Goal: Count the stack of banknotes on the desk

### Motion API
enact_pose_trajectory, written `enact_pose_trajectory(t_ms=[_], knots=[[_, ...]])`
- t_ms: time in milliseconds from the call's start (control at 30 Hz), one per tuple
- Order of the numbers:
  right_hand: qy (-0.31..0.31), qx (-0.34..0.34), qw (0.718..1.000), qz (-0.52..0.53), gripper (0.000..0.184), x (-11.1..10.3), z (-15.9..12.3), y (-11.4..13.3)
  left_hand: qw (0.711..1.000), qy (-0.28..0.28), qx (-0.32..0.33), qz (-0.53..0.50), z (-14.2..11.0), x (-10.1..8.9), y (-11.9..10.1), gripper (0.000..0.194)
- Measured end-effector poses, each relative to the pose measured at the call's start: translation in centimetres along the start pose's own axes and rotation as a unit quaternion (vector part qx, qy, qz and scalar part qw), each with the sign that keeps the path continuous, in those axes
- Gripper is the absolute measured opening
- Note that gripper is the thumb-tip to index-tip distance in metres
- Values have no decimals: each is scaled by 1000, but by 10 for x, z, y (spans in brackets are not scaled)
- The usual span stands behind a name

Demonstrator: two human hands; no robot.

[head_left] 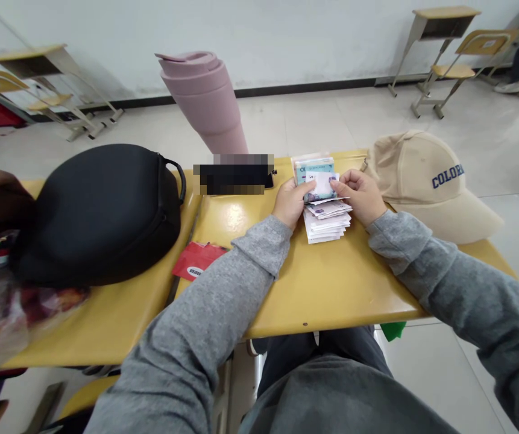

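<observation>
Both my hands are over a yellow desk [331,283]. My left hand [290,202] and my right hand [362,194] are closed together on a small bundle of banknote-like paper slips [320,181], held up at the desk's far side. Under the hands lies a fanned pile of more slips [327,222]. Grey sleeves cover both my arms.
A beige cap [426,181] lies at the right of the desk. A black rounded case [100,211] sits on the neighbouring desk at left, with a red packet [196,260] beside it. A rolled pink mat [209,102] stands behind. Other desks and chairs line the wall.
</observation>
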State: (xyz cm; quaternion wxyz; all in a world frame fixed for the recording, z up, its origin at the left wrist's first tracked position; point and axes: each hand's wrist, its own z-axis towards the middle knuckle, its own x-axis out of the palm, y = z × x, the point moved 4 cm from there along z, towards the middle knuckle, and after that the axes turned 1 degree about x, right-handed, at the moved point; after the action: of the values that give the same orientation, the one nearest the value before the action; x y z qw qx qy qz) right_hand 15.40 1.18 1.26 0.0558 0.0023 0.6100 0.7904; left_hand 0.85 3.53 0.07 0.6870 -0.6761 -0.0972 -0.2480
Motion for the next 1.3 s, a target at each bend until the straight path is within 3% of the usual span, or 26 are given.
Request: enact_pose_trajectory(t_ms=[933,1300], knots=[[-1,-49,999,-14,35,2,-1,4,1000,-17,14,-14,-2,-1,-2,26],[-22,-35,999,-15,29,0,-1,3,1000,-26,8,-11,-1,-3,-1,28]])
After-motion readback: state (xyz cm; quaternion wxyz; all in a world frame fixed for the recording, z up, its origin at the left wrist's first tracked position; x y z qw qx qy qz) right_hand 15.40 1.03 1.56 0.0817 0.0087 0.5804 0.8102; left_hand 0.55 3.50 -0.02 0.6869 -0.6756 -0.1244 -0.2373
